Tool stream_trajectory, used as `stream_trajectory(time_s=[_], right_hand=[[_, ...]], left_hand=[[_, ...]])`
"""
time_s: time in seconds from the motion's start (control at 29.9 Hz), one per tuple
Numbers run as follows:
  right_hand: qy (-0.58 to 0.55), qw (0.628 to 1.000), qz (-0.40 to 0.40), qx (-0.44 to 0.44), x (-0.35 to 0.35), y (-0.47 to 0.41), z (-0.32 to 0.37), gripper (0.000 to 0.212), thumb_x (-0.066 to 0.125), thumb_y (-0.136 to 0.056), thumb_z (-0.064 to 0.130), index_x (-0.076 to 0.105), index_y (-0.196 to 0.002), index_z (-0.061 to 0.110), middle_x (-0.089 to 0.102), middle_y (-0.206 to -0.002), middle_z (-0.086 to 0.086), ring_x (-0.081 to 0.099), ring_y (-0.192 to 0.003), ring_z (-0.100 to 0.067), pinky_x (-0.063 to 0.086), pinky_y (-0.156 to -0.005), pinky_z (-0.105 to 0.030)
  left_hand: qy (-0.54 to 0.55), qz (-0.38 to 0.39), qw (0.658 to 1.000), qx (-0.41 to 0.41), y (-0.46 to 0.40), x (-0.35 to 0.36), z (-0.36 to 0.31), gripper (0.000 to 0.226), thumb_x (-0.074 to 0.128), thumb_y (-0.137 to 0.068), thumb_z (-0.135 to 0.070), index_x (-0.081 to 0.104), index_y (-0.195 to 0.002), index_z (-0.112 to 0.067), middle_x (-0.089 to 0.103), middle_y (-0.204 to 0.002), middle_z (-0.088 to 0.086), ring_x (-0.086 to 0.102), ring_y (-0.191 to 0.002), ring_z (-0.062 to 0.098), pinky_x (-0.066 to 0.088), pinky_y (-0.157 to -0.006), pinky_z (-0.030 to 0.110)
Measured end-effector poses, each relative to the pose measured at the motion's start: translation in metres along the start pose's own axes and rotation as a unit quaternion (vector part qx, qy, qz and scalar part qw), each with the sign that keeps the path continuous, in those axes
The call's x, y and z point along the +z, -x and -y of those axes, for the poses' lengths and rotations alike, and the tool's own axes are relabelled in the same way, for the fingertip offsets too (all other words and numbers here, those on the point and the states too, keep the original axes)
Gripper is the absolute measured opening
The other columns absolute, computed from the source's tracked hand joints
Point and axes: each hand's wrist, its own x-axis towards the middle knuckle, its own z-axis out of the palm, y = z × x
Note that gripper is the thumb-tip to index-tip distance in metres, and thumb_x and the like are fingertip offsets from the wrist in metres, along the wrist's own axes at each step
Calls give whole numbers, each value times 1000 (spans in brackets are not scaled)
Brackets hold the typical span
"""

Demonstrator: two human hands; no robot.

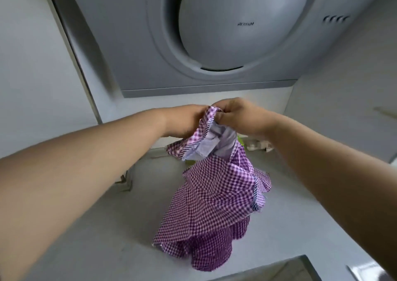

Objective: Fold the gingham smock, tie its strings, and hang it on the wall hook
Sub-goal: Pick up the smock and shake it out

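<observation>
Work surface: a pale grey, matte countertop [90, 233] that runs from the near edge of the view to a light grey back wall [150, 104]. A rectangular recess with a dark rim [279, 265] cuts into the countertop at the lower right; what it is cannot be told. Small pale objects [257, 146] and a scrap of green lie at the back of the surface, too blurred to identify.

Overhead unit: a grey metal extractor hood [120, 50] hangs above the countertop, with a large round domed panel [236, 18] in its face and a row of short slots [336, 19] to the right of it. Plain pale walls close in on both sides.

Grip state – both bare hands meet at the top of the purple-and-white gingham cotton smock [206, 212]. The left hand [184, 120] is closed on the upper edge of the cloth, with the fabric passing under its fingers. The right hand [238, 116] is closed in a pinch on the same gathered edge, knuckles toward the camera. The two hands touch or nearly touch.

Smock position – it hangs from the hands in a loose bunch, a pale lining [212, 143] showing at the top, and its lower folds rest on the countertop.

Lettering: a small dark word is printed on the domed panel, too blurred to read with certainty
</observation>
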Motion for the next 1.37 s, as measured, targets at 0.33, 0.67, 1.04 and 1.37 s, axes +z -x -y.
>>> stream_trajectory(time_s=[0.33,0.67,1.04,1.37], right_hand=[[-145,976,-141,76,-27,40,-9,50,64,-95,51,72,-106,4,77,-99,-19,73,-86,-41,58,-75,-55],[-171,977,34,121,13,98,-55,42,75,-85,24,65,-124,11,74,-118,-15,70,-111,-39,54,-101,-59],[-67,957,161,233,5,154,-70,44,75,-84,28,66,-122,6,76,-114,-16,74,-97,-31,63,-83,-46],[110,967,-160,163,-100,142,-39,19,52,-91,12,65,-101,2,68,-96,-15,61,-81,-30,49,-72,-33]], left_hand=[[365,-64,929,19,-11,5,-57,49,51,-109,-16,75,-66,-17,71,-59,-8,67,-54,2,53,-62,19],[265,-204,942,-13,-2,2,-87,16,54,-101,-6,63,-88,-10,64,-75,9,58,-68,19,42,-61,29],[131,-408,894,-131,58,0,-119,11,51,-79,-22,57,-82,-12,45,-77,12,39,-76,22,25,-63,34],[61,-468,848,-240,136,7,-140,17,48,-87,-21,56,-75,-12,59,-75,16,53,-66,27,40,-57,34]])
